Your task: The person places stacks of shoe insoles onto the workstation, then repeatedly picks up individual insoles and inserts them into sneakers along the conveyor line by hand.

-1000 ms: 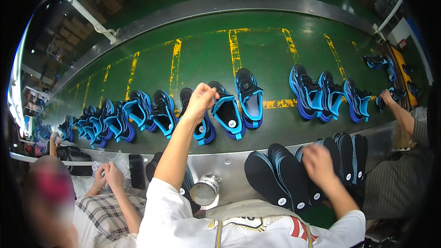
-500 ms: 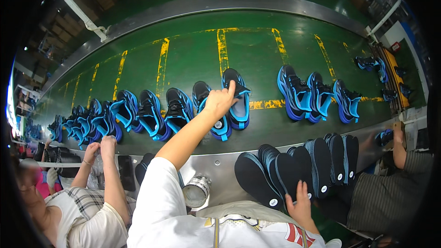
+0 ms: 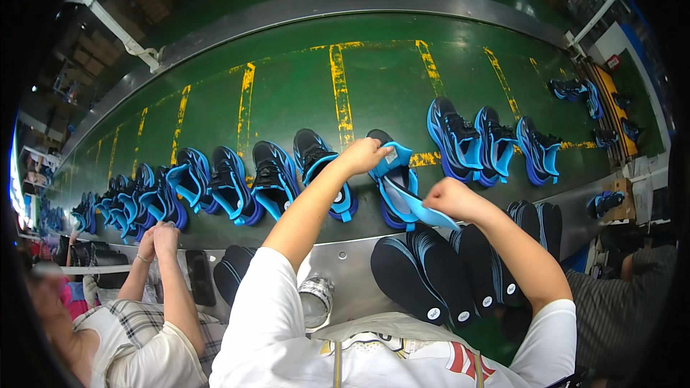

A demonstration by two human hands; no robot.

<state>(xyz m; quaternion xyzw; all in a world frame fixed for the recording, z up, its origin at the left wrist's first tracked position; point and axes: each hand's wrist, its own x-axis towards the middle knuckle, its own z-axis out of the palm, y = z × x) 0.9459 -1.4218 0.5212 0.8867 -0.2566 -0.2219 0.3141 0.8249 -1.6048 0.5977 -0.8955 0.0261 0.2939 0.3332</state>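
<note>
- Round white labels [image 3: 433,313] with dark print sit on black insoles [image 3: 394,266].
- Print [image 3: 460,359] crosses a white shirt [image 3: 259,334], too creased to read from here.

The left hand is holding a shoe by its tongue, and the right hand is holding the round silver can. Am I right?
Not quite: in the head view, the right hand holds a light-blue insole, not the can. The left hand does hold the shoe by its tongue.
</note>
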